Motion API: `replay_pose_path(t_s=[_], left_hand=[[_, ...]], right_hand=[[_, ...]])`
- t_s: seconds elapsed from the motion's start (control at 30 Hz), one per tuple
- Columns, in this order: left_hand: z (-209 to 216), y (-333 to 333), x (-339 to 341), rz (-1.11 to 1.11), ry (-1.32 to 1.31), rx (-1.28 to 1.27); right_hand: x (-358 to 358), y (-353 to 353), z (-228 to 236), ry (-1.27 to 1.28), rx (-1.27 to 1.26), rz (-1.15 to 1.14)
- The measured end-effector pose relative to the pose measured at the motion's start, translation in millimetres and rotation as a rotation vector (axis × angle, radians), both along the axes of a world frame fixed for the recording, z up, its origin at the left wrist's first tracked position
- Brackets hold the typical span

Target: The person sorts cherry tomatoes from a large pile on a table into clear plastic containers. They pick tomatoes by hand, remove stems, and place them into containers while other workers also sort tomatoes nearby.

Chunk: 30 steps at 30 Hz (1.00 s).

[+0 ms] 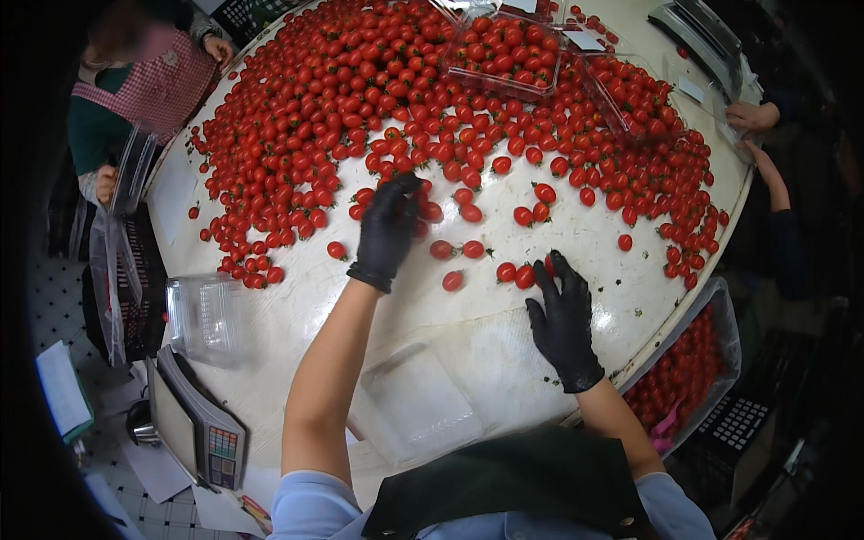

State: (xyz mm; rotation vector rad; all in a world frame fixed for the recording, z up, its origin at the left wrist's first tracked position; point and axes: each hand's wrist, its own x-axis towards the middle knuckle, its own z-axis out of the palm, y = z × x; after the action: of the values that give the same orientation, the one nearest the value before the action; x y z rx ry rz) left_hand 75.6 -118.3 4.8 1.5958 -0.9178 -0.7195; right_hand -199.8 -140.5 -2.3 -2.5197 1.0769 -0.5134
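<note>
Tomatoes [297,103] on white table [301,310].
We can't tell if our left hand [387,229] grips; right hand [566,324] spreads. White label [585,40], one o'clock; floor tiles [58,297], nine.

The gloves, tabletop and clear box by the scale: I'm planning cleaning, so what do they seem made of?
Gloves: black, mostly matte rubber, perhaps nitrile; they cling and wrinkle at the cuffs.
Tabletop: fairly smooth, white, with glossy reflections; laminate or plastic, hard to tell.
Box: likely thin, glossy clear plastic; see-through, with bright glints.
</note>
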Motion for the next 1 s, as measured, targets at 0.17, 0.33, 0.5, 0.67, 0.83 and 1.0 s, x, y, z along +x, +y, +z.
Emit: replay_pose_path(t_s=[0.17, 0.33, 0.5, 0.67, 0.83, 1.0], left_hand=[[3.2, 37.0, 1.9, 0.078, 0.096, 0.002], [38.2, 74.5, -57.3, -0.432, -0.732, 0.282], [37.6, 67.3, -103.8, -0.656, -1.148, 0.622], [27.7, 50.6, -77.4, -0.42, -1.067, 0.574], [31.1, 57.7, -72.8, -0.485, -0.998, 0.72], [55.6, 88.9, -80.6, -0.026, -0.58, 0.27]], right_hand=[[3.1, -29.5, -15.7, -0.086, 0.001, -0.054], [5.7, -41.3, -9.0, -0.137, 0.167, -0.108], [9.4, -38.6, -12.9, -0.056, -0.01, -0.046], [-8.9, -41.0, -10.4, -0.353, 0.522, -0.2], [-35.3, -0.9, 32.4, -1.043, 1.559, -0.212], [-5.0, 73.5, 53.8, -0.507, 1.205, 0.319]])
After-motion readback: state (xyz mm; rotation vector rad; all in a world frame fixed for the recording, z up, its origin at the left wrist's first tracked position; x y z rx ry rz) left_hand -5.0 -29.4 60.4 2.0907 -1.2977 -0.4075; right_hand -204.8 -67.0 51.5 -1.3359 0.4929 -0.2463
